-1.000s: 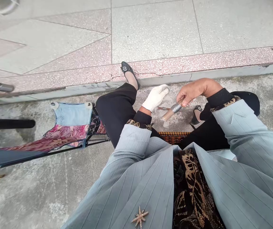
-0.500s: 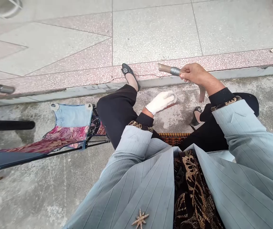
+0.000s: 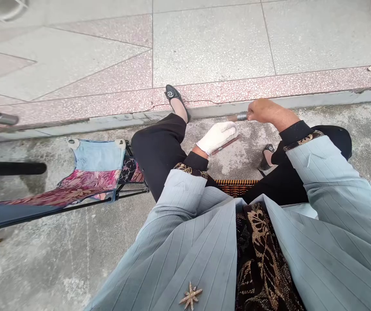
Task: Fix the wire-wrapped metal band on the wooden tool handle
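I sit low with my knees apart over rough concrete. My left hand (image 3: 217, 136) wears a white glove and lies closed over a thin reddish-brown stick (image 3: 226, 144) on the ground between my feet. My bare right hand (image 3: 263, 110) is closed round a wooden handle with a silver wrapped band (image 3: 239, 116); the handle points left, just above the gloved hand, near the kerb. What is at the handle's other end is hidden behind my hand.
A folding stool with a blue and pink flowered seat (image 3: 88, 175) stands at my left. A raised kerb (image 3: 107, 119) runs across ahead, with tiled pavement beyond. A dark cylinder (image 3: 13, 168) lies far left. My black shoes (image 3: 172, 96) rest by the kerb.
My right hand lifted the banded handle up from beside the gloved hand, then brought it back down towards the kerb. The gloved left hand stayed on the stick.
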`<state>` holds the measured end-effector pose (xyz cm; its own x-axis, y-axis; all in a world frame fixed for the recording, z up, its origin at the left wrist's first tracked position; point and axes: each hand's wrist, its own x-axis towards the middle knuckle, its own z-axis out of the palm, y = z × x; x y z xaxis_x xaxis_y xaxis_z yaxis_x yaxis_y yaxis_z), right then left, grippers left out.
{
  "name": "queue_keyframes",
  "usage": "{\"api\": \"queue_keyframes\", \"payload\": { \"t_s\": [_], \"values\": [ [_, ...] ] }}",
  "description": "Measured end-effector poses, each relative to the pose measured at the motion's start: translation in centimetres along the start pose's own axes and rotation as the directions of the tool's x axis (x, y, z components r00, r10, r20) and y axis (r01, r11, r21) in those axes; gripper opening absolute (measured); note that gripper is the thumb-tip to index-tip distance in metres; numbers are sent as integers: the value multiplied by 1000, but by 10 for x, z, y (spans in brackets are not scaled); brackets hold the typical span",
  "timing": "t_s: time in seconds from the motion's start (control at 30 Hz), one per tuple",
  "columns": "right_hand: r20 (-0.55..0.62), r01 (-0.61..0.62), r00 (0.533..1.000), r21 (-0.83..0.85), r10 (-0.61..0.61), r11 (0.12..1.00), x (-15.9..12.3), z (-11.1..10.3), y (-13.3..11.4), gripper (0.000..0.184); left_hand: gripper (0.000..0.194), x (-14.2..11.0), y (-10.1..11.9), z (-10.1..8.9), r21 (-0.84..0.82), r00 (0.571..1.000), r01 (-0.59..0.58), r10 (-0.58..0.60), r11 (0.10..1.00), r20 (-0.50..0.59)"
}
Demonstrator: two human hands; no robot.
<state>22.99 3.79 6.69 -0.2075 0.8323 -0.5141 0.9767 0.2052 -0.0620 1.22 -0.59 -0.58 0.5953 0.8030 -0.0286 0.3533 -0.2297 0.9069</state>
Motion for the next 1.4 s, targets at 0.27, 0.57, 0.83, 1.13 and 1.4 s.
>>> {"api": "queue_keyframes", "payload": {
  "t_s": [0.27,0.57,0.83,1.13,1.4],
  "values": [
    [441,326,803,237,-401,915,-8,3,6,15,31,3,-7,-7,2,999,39,-39,999,-15],
    [44,232,931,693,-362,683,-29,-18,15,24,24,4,-2,7,-313,986,161,-164,936,15],
    [-152,166,986,778,-75,606,-16,-8,7,28,25,3,-7,17,-302,989,109,-74,947,126],
    [-76,-33,995,335,62,942,15,11,4,24,23,8,-8,17,172,991,-8,-15,985,135],
    [284,83,957,-51,-65,995,6,21,-5,18,24,5,-13,13,267,980,-1,-52,964,191]
  ]
}}
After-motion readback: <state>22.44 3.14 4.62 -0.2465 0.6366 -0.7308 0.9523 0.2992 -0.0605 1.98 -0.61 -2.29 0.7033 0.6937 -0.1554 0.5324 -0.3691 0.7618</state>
